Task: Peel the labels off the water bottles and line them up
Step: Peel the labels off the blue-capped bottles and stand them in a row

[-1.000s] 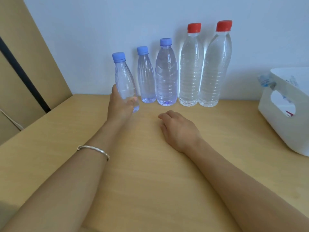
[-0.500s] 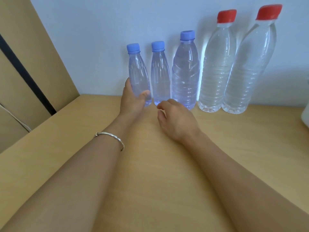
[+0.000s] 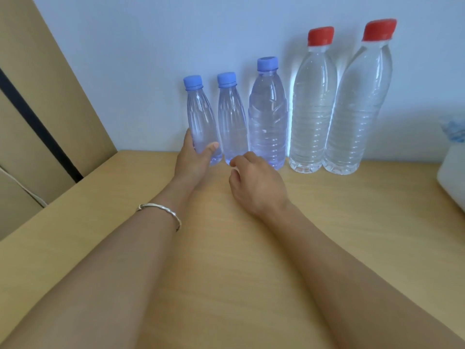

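Note:
Several clear, label-free water bottles stand in a row against the back wall. My left hand (image 3: 193, 157) grips the lower part of the leftmost small blue-capped bottle (image 3: 201, 119), thumb across its front. Beside it stand a second small blue-capped bottle (image 3: 231, 117), a wider blue-capped bottle (image 3: 268, 114) and two tall red-capped bottles (image 3: 312, 104) (image 3: 357, 107). My right hand (image 3: 256, 185) rests on the table with fingers loosely curled, holding nothing, its fingertips close to the base of the second small bottle.
The wooden table (image 3: 251, 273) stretches toward me. A white bin (image 3: 453, 177) sits at the right edge, with bluish crumpled plastic (image 3: 454, 129) above it. A tan panel with a dark stripe (image 3: 37, 122) stands at the left.
My left hand has carried the small bottle right and back, up against the row. My right hand has slid forward toward the bottles. The view has moved closer.

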